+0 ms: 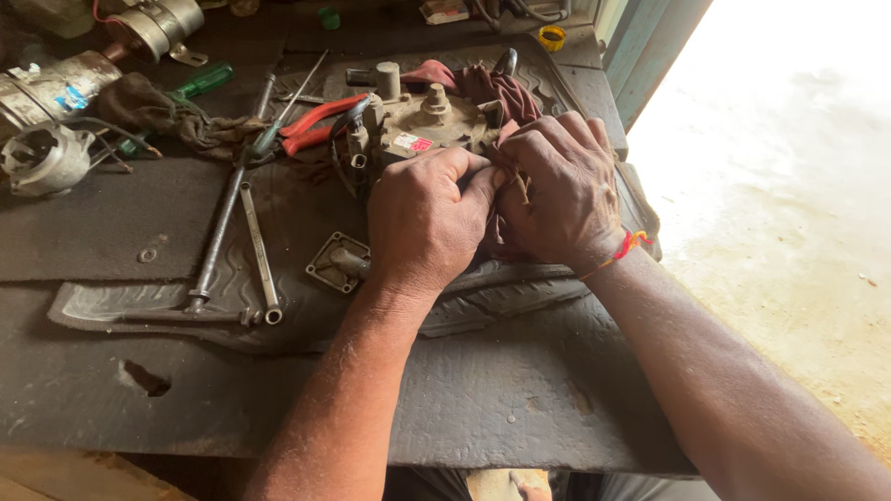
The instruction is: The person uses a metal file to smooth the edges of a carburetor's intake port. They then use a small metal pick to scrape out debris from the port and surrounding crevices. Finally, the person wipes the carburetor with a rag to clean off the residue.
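Observation:
My left hand (422, 223) and my right hand (561, 190) are closed together over a dark red rag (483, 88), fingers meeting in the middle. What lies between them is hidden. Just beyond the hands sits a grimy metal engine part (422, 121) with a round knob on top and a small red and white sticker. The rag drapes behind and to the right of that part. A red and yellow thread circles my right wrist (624, 249).
Red-handled pliers (316, 125), a long wrench (260, 250), a socket bar (218, 232) and a square metal flange (339, 263) lie left of the hands on a worn rubber mat (520, 297). A green-handled screwdriver (200, 82) and cylindrical motor parts (46, 158) sit far left. Bright concrete floor (789, 186) lies right.

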